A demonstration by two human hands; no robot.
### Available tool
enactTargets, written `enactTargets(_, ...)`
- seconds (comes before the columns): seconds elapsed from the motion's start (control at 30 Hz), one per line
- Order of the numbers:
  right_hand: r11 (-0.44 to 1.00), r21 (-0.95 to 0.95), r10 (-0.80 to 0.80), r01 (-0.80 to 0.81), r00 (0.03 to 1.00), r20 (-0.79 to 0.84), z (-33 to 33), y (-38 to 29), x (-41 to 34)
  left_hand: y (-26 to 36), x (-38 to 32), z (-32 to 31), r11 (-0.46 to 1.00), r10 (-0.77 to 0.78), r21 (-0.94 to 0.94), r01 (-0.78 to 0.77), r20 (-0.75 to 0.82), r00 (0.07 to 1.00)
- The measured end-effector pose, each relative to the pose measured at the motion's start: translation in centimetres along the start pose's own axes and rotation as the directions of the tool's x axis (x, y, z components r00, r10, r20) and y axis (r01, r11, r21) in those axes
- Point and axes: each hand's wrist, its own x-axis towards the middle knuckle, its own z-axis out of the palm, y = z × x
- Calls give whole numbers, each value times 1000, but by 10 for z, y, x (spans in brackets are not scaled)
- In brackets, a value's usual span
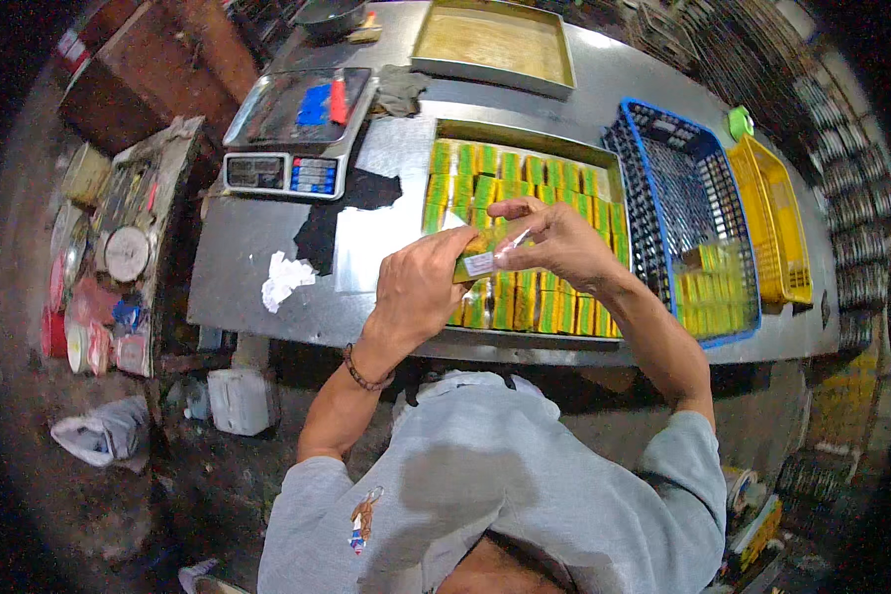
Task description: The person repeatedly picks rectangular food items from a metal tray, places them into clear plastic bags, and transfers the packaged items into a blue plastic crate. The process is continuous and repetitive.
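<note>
My left hand holds a small clear plastic pack with yellow-green cake inside and a white printed label on it. My right hand is at the pack's right side, its thumb and fingers pinching the clear plastic film. Both hands are above a large metal tray that holds rows of green and yellow cake slices. The part of the tray beneath my hands is hidden. Right of it, a blue plastic crate holds packed slices at its near end.
A digital scale with a red and a blue item on it stands at the back left. White paper labels lie in a pile near the left. Another metal tray lies at the back. A yellow crate stands beyond the blue one.
</note>
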Motion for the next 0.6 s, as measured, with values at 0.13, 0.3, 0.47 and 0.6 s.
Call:
enactTargets(0.13,958,-285,1,-42,990,-143,-21,13,-26,23,21,24,1000,-26,15,24,158,987)
enactTargets(0.3,988,147,-32,54,989,-143,-82,47,-71,39,41,66,976,-13,-207,71,273,962)
enactTargets(0.47,914,-307,-295,266,954,-51,-121,83,-113,53,65,130,739,108,-620,263,495,862)
enactTargets(0.6,956,-284,-60,-72,900,-432,-181,109,-149,76,83,145,552,-33,-687,473,549,835)
